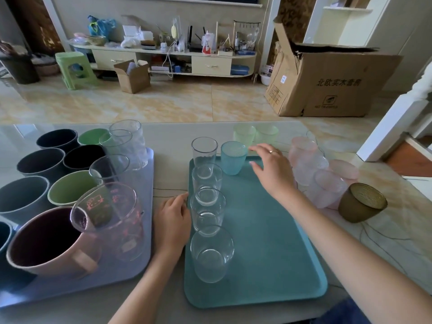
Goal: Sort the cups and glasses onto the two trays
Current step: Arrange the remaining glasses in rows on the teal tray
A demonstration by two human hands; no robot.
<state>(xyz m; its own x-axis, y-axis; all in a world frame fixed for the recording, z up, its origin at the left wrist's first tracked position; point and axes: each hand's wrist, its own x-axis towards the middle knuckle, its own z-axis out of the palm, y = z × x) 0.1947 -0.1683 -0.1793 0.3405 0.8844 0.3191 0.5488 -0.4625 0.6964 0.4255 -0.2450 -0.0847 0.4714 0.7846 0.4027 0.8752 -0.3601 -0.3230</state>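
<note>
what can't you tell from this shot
Head view only:
- Pink glasses: count unclear; they overlap and blur together.
- Dark cup: cut off by the left edge.
- Purple tray: near corner runs out of frame.
- Left hand: unclear if it grips the teal tray or just touches it.

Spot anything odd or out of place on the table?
Nothing spilled or broken. Several tinted glasses sit off both trays: two green behind the teal tray, pink ones and an amber one to its right.
</note>
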